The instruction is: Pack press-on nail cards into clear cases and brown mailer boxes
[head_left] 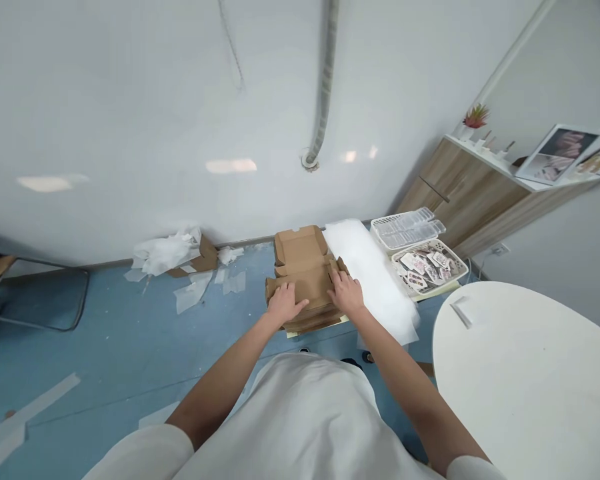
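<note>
An unfolded brown cardboard box [307, 283] lies in front of me, its lid panel [300, 247] laid back toward the wall. My left hand [285, 305] is on the near left side of the box, fingers over the side wall and thumb stretched inward across the cardboard. On the opposite side, my right hand [347, 293] grips the folded side flap [336, 267], fingertips curled at its edge. Beneath the box there seem to be more layers of brown cardboard [315, 319]. White foam sheets [373, 273] are stacked directly to the right.
Right of the foam stand a white basket of printed cards [425, 270] and a basket holding clear plastic trays [407, 230]. A round white table [530, 373] is near my right arm. Packing scraps [170, 253] and a cardboard carton [207, 257] lie by the wall at left.
</note>
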{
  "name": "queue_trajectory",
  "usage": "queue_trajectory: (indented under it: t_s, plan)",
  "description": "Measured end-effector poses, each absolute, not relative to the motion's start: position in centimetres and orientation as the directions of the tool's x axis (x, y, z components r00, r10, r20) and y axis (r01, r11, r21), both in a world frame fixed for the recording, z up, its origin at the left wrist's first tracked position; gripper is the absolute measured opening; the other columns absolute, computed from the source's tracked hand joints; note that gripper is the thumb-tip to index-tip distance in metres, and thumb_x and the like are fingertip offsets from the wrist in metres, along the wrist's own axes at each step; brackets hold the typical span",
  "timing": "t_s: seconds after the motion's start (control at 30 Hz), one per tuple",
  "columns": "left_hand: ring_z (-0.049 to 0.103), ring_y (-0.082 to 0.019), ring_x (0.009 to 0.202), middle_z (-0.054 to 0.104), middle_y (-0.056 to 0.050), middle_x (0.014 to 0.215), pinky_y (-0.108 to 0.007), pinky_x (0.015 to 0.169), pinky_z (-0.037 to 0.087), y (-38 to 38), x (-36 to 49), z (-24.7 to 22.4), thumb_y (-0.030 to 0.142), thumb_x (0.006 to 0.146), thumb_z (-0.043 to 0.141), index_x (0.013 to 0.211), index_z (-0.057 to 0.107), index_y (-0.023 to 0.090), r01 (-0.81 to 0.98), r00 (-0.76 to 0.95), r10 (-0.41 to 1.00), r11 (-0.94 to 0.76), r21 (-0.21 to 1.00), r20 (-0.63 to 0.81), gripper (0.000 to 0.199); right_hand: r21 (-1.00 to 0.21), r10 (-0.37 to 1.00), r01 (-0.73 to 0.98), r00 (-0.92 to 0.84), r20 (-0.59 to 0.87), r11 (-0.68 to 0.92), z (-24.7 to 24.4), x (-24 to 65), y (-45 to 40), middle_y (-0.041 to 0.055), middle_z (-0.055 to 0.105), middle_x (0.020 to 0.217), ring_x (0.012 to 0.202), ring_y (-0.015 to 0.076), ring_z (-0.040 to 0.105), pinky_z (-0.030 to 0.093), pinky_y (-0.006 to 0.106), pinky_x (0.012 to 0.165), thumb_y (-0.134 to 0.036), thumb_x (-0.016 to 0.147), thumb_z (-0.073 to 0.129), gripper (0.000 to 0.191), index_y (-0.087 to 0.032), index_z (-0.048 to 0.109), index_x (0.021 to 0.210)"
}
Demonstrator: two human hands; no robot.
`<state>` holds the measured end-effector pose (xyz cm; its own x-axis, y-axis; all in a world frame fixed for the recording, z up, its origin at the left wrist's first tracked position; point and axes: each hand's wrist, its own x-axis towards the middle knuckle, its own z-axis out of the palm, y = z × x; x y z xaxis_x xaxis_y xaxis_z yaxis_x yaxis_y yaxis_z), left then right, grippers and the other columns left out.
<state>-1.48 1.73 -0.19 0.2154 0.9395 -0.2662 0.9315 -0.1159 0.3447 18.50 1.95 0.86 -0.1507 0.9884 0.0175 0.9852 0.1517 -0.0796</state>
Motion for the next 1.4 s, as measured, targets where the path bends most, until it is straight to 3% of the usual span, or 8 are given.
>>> queue_trajectory:
  t_s: [0.17, 0.33, 0.47, 0.67, 0.8, 0.97, 1.27, 1.4]
  plan:
    - [0.04, -0.034, 0.112, 0.042, -0.016, 0.123, -0.039, 0.087, 0.035, 1.4, -1.2, -0.2, 0.068, 0.059, 0.051, 0.129, 0.033, 0.016, 0.881, 0.287, 0.927, -0.156, 0.447, -0.242, 0.089, -0.287, 0.993, 0.951, 0.099, -0.061, -0.113, 0.2, 20.4, 3.4, 0.0109, 0.059, 0.089, 0.075, 0.0209, 0.056, 0.036, 0.03, 0.063, -0.022, 0.081, 0.04, 0.018, -0.017, 0.052, 0.093]
    - [0.042, -0.032, 0.108, 0.047, -0.014, 0.116, -0.04, 0.088, 0.035, 1.4, -0.8, -0.4, 0.058, 0.065, 0.054, 0.121, 0.044, 0.019, 0.793, 0.402, 0.905, -0.267, 0.547, -0.141, 0.069, -0.756, 0.961, 0.606, 0.253, -0.11, -0.247, 1.3, 21.7, 3.9, 0.0007, 0.055, 0.067, 0.062, 0.016, 0.051, 0.036, 0.027, 0.056, -0.034, 0.078, 0.04, 0.016, -0.021, 0.047, 0.071]
    - [0.046, -0.028, 0.105, 0.049, -0.012, 0.114, -0.037, 0.089, 0.036, 1.9, -1.9, -0.4, 0.051, 0.076, 0.046, 0.117, 0.049, 0.018, 0.715, 0.471, 0.878, -0.323, 0.62, -0.087, 0.052, -0.916, 0.952, 0.326, 0.266, -0.15, -0.235, 1.4, 21.7, 3.4, -0.0011, 0.054, 0.067, 0.06, 0.0137, 0.048, 0.039, 0.026, 0.056, -0.043, 0.075, 0.043, 0.023, -0.021, 0.047, 0.071]
    - [0.056, -0.022, 0.083, 0.058, -0.009, 0.089, -0.033, 0.075, 0.041, 2.4, -1.6, -0.4, 0.031, 0.087, 0.029, 0.089, 0.059, 0.018, 0.758, 0.514, 0.843, -0.361, 0.543, -0.157, 0.033, -0.785, 0.953, 0.619, 0.255, 0.162, -0.033, 2.4, 20.2, 0.7, 0.0112, 0.056, 0.106, 0.098, 0.022, 0.05, 0.039, 0.036, 0.083, -0.042, 0.079, 0.043, 0.037, -0.017, 0.049, 0.105]
    - [0.057, -0.022, 0.078, 0.059, -0.009, 0.085, -0.032, 0.069, 0.041, 2.1, -0.6, -0.3, 0.029, 0.088, 0.026, 0.087, 0.057, 0.018, 0.836, 0.451, 0.875, -0.344, 0.428, -0.176, 0.032, -0.621, 0.986, 0.766, -0.133, 0.101, 0.167, 2.8, 18.2, -1.3, 0.0101, 0.061, 0.097, 0.096, 0.0229, 0.053, 0.034, 0.038, 0.089, -0.039, 0.08, 0.047, 0.029, -0.019, 0.056, 0.099]
    - [0.056, -0.02, 0.078, 0.059, -0.007, 0.086, -0.031, 0.069, 0.04, 2.2, -0.5, 1.1, 0.029, 0.088, 0.026, 0.088, 0.055, 0.019, 0.836, 0.393, 0.916, -0.317, 0.448, -0.085, 0.031, -0.75, 0.99, 0.66, -0.079, -0.118, -0.037, 1.1, 16.4, -2.8, 0.0092, 0.065, 0.082, 0.089, 0.0251, 0.057, 0.04, 0.036, 0.079, -0.044, 0.074, 0.056, 0.029, -0.02, 0.06, 0.09]
    - [0.053, -0.018, 0.089, 0.06, -0.008, 0.096, -0.033, 0.08, 0.039, 0.2, -0.5, 2.3, 0.028, 0.089, 0.025, 0.095, 0.056, 0.019, 0.631, 0.415, 0.882, -0.457, 0.628, 0.224, 0.032, -0.946, 0.98, 0.274, 0.14, -0.138, -0.173, 3.7, 21.0, -1.0, 0.0109, 0.06, 0.108, 0.08, 0.0194, 0.062, 0.048, 0.034, 0.071, -0.052, 0.073, 0.051, 0.062, -0.018, 0.042, 0.124]
    - [0.053, -0.019, 0.093, 0.061, -0.008, 0.099, -0.036, 0.084, 0.038, -1.6, 1.1, 1.4, 0.028, 0.089, 0.026, 0.097, 0.058, 0.02, 0.593, 0.471, 0.855, -0.49, 0.639, 0.218, 0.034, -0.909, 0.951, 0.345, 0.274, -0.141, -0.234, 5.6, 22.8, -0.3, 0.0099, 0.06, 0.109, 0.064, 0.0149, 0.062, 0.049, 0.033, 0.066, -0.044, 0.074, 0.052, 0.058, -0.02, 0.041, 0.126]
